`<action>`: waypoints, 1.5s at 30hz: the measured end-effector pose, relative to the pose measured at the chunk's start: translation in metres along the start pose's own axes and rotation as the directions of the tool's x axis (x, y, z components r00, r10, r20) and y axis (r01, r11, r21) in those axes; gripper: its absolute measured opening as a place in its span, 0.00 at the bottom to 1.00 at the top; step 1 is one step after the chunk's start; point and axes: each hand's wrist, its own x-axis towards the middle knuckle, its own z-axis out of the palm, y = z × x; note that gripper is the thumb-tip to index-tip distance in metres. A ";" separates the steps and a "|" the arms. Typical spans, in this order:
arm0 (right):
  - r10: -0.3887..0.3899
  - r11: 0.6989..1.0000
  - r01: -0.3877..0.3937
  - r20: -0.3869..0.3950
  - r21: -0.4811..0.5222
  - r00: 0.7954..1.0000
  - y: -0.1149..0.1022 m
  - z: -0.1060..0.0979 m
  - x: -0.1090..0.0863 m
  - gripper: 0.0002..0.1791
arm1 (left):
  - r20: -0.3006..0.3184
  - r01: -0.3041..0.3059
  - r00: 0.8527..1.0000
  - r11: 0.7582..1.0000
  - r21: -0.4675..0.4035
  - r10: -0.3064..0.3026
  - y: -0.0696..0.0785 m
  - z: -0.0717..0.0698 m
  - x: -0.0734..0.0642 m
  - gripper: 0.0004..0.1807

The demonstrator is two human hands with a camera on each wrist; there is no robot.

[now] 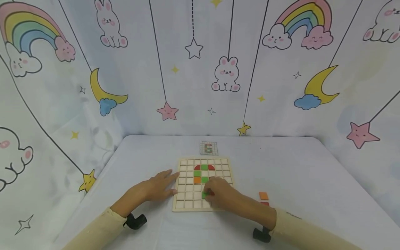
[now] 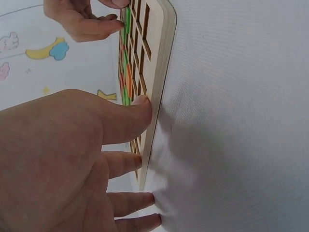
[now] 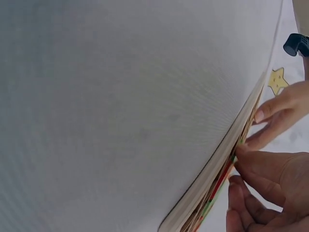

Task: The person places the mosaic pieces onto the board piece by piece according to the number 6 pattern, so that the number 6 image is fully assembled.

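A square wooden grid board [image 1: 184, 204] lies on the table. Red, green and orange tiles sit in some of its cells, among them an orange tile [image 1: 197, 180] and a green tile [image 1: 204, 167] between two rounded red ones. My right hand [image 1: 222, 194] is over the lower middle of the board, thumb and fingertips pinched at a green tile [image 1: 204, 195] and covering part of it. My left hand [image 1: 157, 187], fingers spread, rests against the board's left edge; its thumb [image 2: 135, 113] touches the rim in the left wrist view.
Behind the board lies a small card [image 1: 208, 148] with a coloured figure 6 on a grid. An orange tile [image 1: 263, 196] and a red tile [image 1: 265, 203], partly hidden by the right forearm, lie right of the board. A patterned cloth [image 1: 193, 86] hangs behind the table.
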 end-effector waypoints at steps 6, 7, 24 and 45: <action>0.001 1.000 -0.001 -0.008 0.003 1.000 0.013 -0.004 -0.005 0.11 | 0.002 0.001 1.000 1.000 0.002 -0.001 -0.002 0.001 0.001 0.40; 0.017 1.000 -0.017 -0.008 0.021 1.000 0.015 -0.007 -0.007 0.12 | 0.001 0.002 1.000 1.000 0.003 -0.002 -0.002 0.001 0.002 0.40; 0.189 0.958 -0.159 -0.111 0.240 0.976 0.106 -0.071 -0.074 0.24 | 0.000 0.003 1.000 1.000 0.008 -0.003 0.002 -0.002 -0.001 0.40; 0.362 0.894 -0.369 0.074 0.254 0.929 0.157 -0.068 -0.110 0.20 | 0.001 0.015 1.000 1.000 0.007 -0.015 0.001 -0.001 0.001 0.40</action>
